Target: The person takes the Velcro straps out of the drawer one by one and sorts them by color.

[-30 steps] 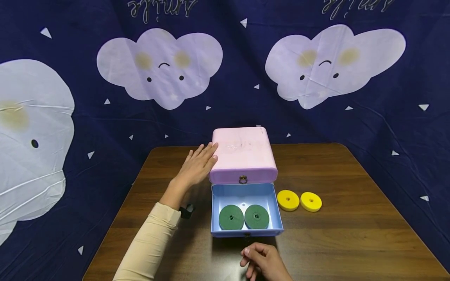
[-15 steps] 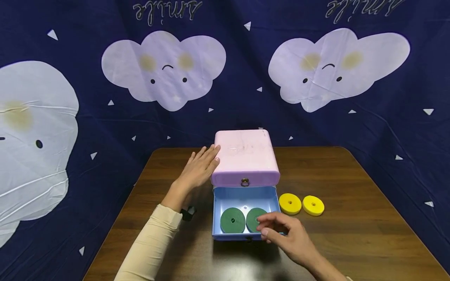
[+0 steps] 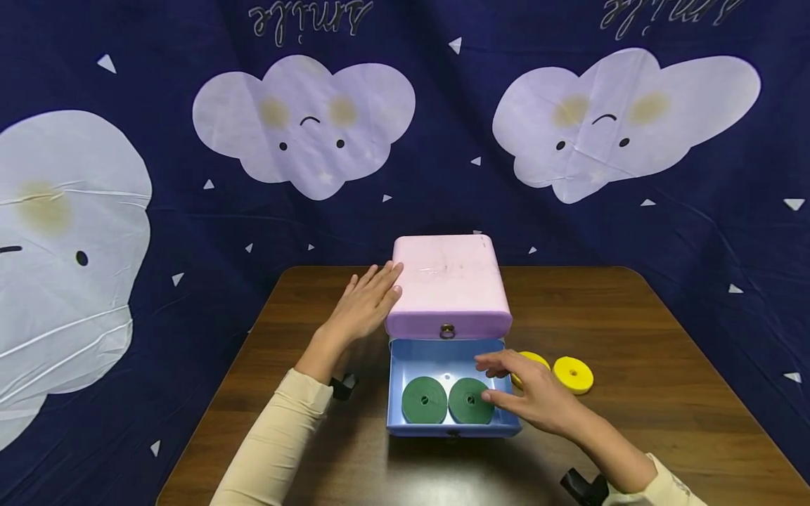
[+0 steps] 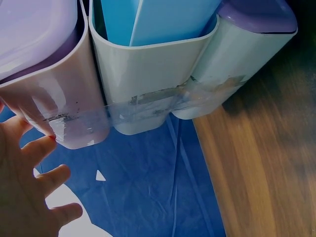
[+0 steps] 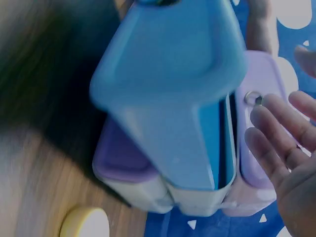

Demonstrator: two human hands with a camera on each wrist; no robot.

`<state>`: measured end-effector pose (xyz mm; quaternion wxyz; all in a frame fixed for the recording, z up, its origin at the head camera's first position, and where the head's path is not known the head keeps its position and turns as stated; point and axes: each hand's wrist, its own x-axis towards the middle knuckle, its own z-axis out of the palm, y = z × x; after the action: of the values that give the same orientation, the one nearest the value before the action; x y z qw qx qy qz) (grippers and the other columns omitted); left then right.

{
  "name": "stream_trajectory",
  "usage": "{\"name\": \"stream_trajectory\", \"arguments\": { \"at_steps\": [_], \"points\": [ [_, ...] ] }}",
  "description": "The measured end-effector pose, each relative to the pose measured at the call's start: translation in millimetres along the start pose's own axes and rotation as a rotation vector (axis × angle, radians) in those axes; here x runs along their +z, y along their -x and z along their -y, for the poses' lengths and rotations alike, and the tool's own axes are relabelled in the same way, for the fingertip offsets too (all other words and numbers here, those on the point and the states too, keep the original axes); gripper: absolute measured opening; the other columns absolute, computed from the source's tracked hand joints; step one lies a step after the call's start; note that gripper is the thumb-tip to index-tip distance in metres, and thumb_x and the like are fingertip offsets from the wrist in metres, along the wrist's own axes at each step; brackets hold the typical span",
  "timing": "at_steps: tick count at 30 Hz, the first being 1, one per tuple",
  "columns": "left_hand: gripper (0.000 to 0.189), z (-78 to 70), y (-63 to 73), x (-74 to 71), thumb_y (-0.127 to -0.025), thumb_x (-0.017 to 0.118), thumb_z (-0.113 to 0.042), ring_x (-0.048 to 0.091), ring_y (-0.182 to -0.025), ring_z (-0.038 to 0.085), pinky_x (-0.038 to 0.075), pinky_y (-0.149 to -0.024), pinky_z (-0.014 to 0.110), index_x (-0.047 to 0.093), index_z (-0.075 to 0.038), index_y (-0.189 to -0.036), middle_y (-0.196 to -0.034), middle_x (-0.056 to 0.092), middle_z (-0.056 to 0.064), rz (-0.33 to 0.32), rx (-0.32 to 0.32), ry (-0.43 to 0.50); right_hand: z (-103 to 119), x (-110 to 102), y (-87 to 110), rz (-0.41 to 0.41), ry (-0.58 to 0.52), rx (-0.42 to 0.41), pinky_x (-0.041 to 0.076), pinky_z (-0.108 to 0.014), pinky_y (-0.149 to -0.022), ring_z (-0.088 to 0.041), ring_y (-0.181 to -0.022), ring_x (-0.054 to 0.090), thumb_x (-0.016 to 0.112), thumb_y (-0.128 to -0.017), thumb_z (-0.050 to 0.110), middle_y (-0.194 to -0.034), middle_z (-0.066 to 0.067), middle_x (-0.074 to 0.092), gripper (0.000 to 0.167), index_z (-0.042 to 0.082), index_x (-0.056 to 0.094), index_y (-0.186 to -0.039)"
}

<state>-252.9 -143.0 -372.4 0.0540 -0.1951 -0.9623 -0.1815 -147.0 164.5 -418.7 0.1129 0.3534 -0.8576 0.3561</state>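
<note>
A small stacked drawer box (image 3: 449, 274) with a pink top stands on the table, its blue drawer (image 3: 411, 358) pulled out. Two flat green rolls (image 3: 425, 400) lie side by side in that drawer. My left hand (image 3: 363, 307) lies with straight fingers against the box's upper left edge. Over the drawer's right side hovers my right hand (image 3: 538, 390), fingers loosely spread and holding nothing. Right of the box are two yellow rolls (image 3: 573, 374), one partly hidden behind the right hand. In the right wrist view, the blue drawer (image 5: 173, 54) juts out beside the fingers.
Purple drawer fronts sit above (image 3: 411, 325) and below (image 5: 123, 153) the blue one. A wooden table (image 3: 633, 436) carries everything. Behind it hangs a dark blue cloth (image 3: 443, 190) with clouds. Black wrist mounts (image 3: 585, 487) show on the forearms.
My right hand has moved from in front of the drawer up and to the right, over its right side, with fingers spreading. The left hand stays against the box. The view has shifted slightly.
</note>
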Motion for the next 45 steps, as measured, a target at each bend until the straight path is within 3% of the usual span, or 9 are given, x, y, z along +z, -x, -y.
{"name": "stream_trajectory", "arguments": {
  "at_steps": [7,14,24,35,45],
  "points": [
    [0.053,-0.6,1.0,1.2,-0.101,0.02,-0.05,0.013,-0.149,0.023,0.006,-0.118,0.055,0.016,-0.034,-0.151,-0.159,0.015,-0.007,-0.002,0.005,0.005,-24,1,-5.8,0.11,0.243,-0.148,0.052,-0.037,-0.088,-0.013,-0.11,0.058,0.08,-0.074,0.029,-0.122,0.005,0.062,0.062,0.013,0.055,-0.129],
    [0.052,-1.2,-1.2,2.8,-0.101,0.022,-0.048,0.018,-0.147,0.027,0.01,-0.117,0.057,0.02,-0.032,-0.151,-0.159,0.019,-0.004,-0.031,0.026,-0.009,-35,3,-10.7,0.223,0.333,-0.226,0.049,-0.039,-0.091,-0.014,-0.111,0.055,0.08,-0.072,0.035,-0.125,0.003,0.06,0.073,0.011,0.05,-0.134],
    [0.052,-2.3,-2.8,2.9,-0.101,0.019,-0.051,0.016,-0.148,0.024,0.008,-0.118,0.055,0.017,-0.035,-0.151,-0.159,0.016,-0.007,-0.011,0.01,-0.018,-36,10,-9.9,0.364,0.338,-0.183,0.049,-0.04,-0.094,-0.012,-0.113,0.054,0.081,-0.07,0.04,-0.13,0.004,0.057,0.081,0.016,0.044,-0.138],
    [0.052,-1.9,-3.5,1.1,-0.101,0.02,-0.05,0.015,-0.148,0.024,0.008,-0.118,0.056,0.017,-0.035,-0.151,-0.159,0.016,-0.007,-0.019,0.017,-0.016,-41,17,-9.5,0.362,0.317,-0.282,0.049,-0.039,-0.095,-0.015,-0.114,0.055,0.081,-0.071,0.038,-0.133,0.001,0.056,0.082,0.012,0.044,-0.139],
    [0.052,-1.5,-2.2,0.0,-0.101,0.019,-0.051,0.014,-0.148,0.023,0.006,-0.119,0.054,0.015,-0.036,-0.151,-0.159,0.014,-0.01,-0.002,0.0,-0.014,-42,18,-10.9,0.396,0.368,-0.306,0.046,-0.038,-0.096,-0.013,-0.118,0.055,0.08,-0.071,0.04,-0.137,0.0,0.054,0.084,0.011,0.042,-0.14]
  ]
}}
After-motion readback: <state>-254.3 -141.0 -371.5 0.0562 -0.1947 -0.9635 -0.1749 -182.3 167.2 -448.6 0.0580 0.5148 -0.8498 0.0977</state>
